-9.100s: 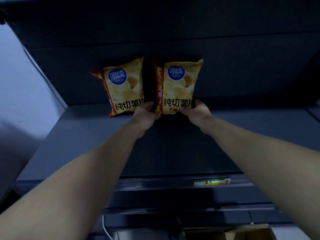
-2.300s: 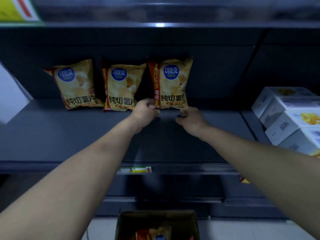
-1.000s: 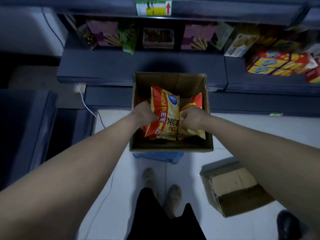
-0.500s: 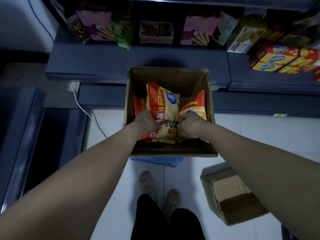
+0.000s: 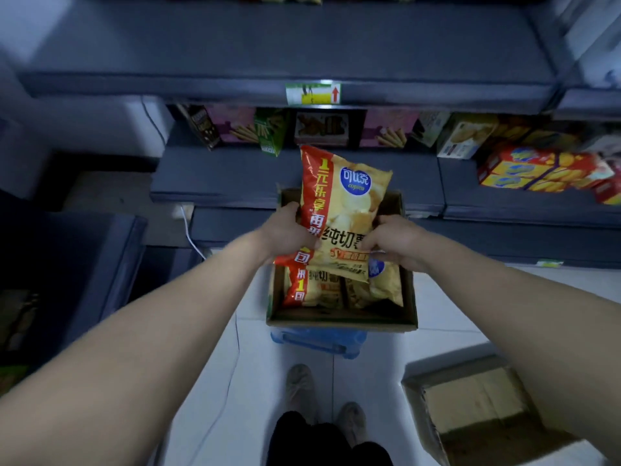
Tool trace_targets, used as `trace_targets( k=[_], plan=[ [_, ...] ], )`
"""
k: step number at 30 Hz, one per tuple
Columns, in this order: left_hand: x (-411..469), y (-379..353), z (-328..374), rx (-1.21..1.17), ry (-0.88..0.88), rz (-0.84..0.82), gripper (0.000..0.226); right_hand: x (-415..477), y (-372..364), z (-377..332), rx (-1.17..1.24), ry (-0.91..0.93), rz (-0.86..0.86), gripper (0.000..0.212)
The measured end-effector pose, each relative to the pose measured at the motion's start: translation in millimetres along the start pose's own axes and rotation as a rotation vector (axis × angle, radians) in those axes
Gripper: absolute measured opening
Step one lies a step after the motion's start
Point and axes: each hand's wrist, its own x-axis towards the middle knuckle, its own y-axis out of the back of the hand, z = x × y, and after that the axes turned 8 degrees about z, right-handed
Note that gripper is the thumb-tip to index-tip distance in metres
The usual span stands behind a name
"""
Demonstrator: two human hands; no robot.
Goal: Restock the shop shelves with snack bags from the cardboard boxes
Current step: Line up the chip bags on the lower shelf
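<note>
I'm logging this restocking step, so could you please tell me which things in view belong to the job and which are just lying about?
Job in hand:
- chip bag, held by left hand and right hand
- open cardboard box with more chip bags
- grey shelf

Lying about:
- second cardboard box
- blue crate
- biscuit boxes
- white cable

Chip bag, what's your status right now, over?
Left hand and right hand both gripping one chip bag, raised above the cardboard box. More bags in box. Nothing blocking.
</note>
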Motion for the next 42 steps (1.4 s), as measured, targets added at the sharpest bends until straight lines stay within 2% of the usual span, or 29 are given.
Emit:
trace_targets(
  k=[3, 9, 14, 17, 24, 27, 34, 42],
  plan=[
    [-25, 22, 34, -0.058, -0.086, 0.061, 0.061, -30, 12, -36, 0.031, 0.097, 0.008, 0.034],
    [-69, 69, 100, -0.09, -0.227, 0.196, 0.059, -79, 19, -109, 0.026, 0.308, 0.051, 0.054],
    [-88, 118, 132, -0.155, -0.265, 0.259, 0.057, -108, 12, -168, 0.029, 0.432, 0.018, 0.05],
    [-85, 145, 141, -0.186, -0.286, 0.309, 0.054, -114, 1, -197, -0.005, 0.496, 0.03, 0.056],
    [-29, 214, 144, -0.213, -0.303, 0.446, 0.052, -76, -54, -266, -0.081, 0.597, 0.132, 0.071],
    [7, 248, 142, -0.21, -0.302, 0.489, 0.046, -46, -84, -299, -0.092, 0.596, 0.14, 0.069],
    [92, 313, 143, -0.178, -0.301, 0.476, 0.046, 30, -134, -359, -0.156, 0.614, 0.193, 0.071],
    [165, 339, 136, -0.11, -0.338, 0.495, 0.039, 84, -156, -383, -0.175, 0.628, 0.215, 0.064]
  ],
)
